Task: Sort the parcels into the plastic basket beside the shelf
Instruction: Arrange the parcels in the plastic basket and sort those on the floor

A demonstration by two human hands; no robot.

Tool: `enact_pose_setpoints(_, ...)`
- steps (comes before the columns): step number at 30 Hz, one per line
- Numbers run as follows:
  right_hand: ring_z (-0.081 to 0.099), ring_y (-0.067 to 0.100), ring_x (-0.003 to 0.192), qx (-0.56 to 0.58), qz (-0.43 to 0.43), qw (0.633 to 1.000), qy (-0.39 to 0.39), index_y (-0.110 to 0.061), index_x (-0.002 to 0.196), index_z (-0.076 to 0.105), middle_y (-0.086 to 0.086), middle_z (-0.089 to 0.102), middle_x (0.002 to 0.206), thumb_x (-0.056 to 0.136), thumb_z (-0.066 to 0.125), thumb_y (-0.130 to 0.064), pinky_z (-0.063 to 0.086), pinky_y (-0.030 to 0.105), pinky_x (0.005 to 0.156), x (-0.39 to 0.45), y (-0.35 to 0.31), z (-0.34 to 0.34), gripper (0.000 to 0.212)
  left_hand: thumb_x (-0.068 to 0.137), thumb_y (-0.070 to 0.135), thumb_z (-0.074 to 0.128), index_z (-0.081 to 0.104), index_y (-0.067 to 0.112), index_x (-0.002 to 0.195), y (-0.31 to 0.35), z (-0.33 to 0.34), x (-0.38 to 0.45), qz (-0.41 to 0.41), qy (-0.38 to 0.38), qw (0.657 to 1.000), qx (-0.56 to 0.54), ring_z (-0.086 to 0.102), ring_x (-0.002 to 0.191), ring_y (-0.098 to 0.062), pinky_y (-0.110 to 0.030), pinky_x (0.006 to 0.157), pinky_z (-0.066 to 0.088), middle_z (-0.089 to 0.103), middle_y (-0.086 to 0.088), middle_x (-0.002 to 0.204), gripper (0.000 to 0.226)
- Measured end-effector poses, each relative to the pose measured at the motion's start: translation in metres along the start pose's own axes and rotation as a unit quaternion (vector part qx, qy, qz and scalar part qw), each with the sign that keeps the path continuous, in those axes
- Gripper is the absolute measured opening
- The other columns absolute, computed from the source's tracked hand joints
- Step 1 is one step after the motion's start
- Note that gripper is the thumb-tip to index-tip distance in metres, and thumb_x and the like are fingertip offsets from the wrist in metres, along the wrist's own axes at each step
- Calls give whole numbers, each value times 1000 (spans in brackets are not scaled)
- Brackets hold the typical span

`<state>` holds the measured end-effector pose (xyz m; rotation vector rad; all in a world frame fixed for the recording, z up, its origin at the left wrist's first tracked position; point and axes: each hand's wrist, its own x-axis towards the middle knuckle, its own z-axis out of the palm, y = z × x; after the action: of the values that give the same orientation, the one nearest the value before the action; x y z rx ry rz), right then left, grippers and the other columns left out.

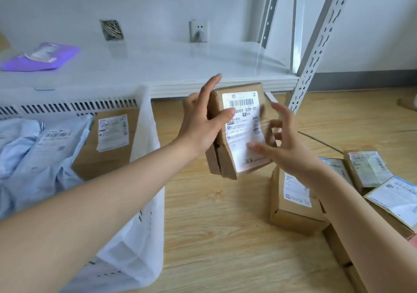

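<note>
Right of the white basket [144, 121], the left hand [200, 127] is clasping a labelled cardboard box [239, 132] aloft, the right hand [286, 143] is spreading beside it, two parcels are lying inside, and several boxes [295, 202] are waiting on the floor.

Basket [144, 116] top open (shelf [203, 85] edge behind).

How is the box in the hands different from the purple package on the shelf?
The held box is brown cardboard, while the purple package is a flat plastic mailer. The box is upright in the air, gripped by the left hand; the package lies flat on the shelf, untouched. Both carry labels.
</note>
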<state>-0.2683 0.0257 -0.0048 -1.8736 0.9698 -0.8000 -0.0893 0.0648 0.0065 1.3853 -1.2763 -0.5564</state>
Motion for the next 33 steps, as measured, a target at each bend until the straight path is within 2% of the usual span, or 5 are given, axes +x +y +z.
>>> enact_pose_setpoints(8,40,15,131,174,-25,980,-96,-75,112,31,-7,40,141,77,61,-27,42,49,102,12,-58,51,67,98,17,42,30,54,119,19,-102,-10,88,-12,994,63,25,132,-12,-40,117,10,45,6,108,44)
enact_pose_setpoints(15,54,10,117,178,-28,972,-153,-69,108,37,-10,49,136,93,48,-7,49,34,96,32,-111,111,65,97,17,43,46,47,106,19,-173,-24,54,-37,998,-5,50,111,-26,-42,98,42,49,-5,115,32)
enact_pose_setpoints(22,63,12,85,60,66,969,-232,-59,121,35,-11,65,95,90,52,-18,54,33,60,46,-141,185,54,94,22,48,41,59,106,-30,-259,-54,-108,-77,989,-61,64,88,5,-21,72,52,64,36,94,39)
enact_pose_setpoints(26,63,17,96,3,140,933,-332,-53,131,22,-6,64,110,89,50,-9,58,34,61,42,-142,233,66,90,40,47,35,66,111,-65,-290,-78,-193,-137,971,-23,36,129,-11,-37,108,30,34,20,143,36)
enact_pose_setpoints(33,63,29,76,-20,265,862,-431,-31,127,39,18,61,112,91,44,-1,58,42,68,39,-131,304,48,85,21,64,46,43,112,-106,-314,-103,-364,-244,899,10,50,115,-20,-37,100,41,40,-2,134,39)
